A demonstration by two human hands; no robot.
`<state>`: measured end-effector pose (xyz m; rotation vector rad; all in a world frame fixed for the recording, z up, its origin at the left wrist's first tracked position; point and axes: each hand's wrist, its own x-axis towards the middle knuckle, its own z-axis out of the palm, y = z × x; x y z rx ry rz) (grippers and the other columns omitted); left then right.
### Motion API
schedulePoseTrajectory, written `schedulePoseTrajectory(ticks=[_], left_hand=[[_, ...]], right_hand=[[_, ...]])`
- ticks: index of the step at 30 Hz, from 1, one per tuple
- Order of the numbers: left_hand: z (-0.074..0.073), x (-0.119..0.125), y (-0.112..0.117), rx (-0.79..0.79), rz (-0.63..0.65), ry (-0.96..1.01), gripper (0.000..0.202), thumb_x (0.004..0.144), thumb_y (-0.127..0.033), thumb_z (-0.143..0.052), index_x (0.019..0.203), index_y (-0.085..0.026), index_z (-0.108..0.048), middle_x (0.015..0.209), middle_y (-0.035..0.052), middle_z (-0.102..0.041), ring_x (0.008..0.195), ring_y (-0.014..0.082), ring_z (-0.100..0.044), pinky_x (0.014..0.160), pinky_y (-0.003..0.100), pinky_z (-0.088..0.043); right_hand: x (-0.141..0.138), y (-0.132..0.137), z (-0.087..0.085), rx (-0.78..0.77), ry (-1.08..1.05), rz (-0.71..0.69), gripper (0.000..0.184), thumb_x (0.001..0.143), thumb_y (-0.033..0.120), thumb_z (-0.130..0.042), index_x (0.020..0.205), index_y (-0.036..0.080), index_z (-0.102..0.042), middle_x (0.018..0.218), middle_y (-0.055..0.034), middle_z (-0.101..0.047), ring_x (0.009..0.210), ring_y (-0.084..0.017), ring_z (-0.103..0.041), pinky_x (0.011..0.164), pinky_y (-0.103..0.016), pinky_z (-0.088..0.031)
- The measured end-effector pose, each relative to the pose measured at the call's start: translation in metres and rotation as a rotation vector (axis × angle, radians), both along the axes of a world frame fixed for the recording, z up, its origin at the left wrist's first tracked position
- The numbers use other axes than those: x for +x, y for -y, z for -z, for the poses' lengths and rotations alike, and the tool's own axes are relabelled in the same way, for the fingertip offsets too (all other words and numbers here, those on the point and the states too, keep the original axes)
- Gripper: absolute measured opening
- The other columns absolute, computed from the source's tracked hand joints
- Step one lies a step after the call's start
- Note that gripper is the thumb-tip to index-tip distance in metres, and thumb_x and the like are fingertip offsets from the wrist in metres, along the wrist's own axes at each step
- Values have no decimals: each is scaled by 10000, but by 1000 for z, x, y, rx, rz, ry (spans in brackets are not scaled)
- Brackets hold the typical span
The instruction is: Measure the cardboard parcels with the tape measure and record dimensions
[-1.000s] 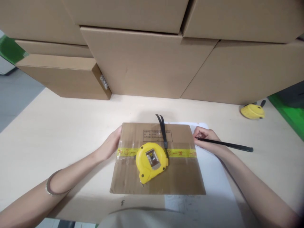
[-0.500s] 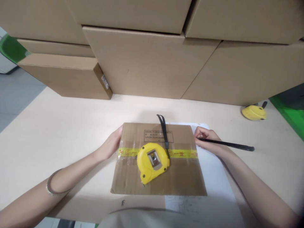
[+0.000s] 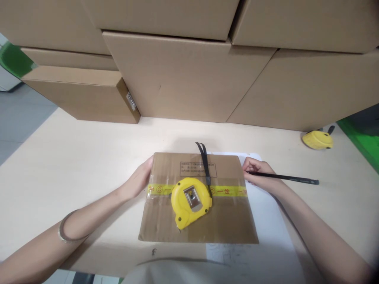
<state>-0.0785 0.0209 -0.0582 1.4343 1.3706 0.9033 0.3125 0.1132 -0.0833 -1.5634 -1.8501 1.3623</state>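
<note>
A small flat cardboard box (image 3: 225,217) with a yellow tape stripe lies on the table before me. A yellow tape measure (image 3: 191,201) with a black strap rests on top of it. My left hand (image 3: 138,179) presses against the box's left side, fingers mostly hidden behind the edge. My right hand (image 3: 257,171) sits at the box's right edge, fingers closed round a black pen (image 3: 293,178) that points right. A white sheet of paper (image 3: 266,228) lies under the box and under my right hand.
Large cardboard boxes (image 3: 183,71) are stacked along the back of the pale table (image 3: 74,157). A second yellow tape measure (image 3: 317,140) sits at the far right. Green surfaces show at the right and left edges.
Almost nothing moved. The pen in my right hand tipped slightly, its far end shifting a little to the right.
</note>
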Motion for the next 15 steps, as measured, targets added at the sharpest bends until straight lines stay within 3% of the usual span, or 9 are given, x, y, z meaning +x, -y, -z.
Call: schedulePoseTrajectory(ticks=[15], left_hand=[[4,-2,0,13,46,9,561,1043,-581,-284,1377,-250,-590,1439,41,-624,1298,244,-595,1146,377,-462]], right_hand=[[1,2,2,28,21,7,341,703,438,-733,673,212,-479,498,54,-477,472,-77,-368,495,-220,-264]])
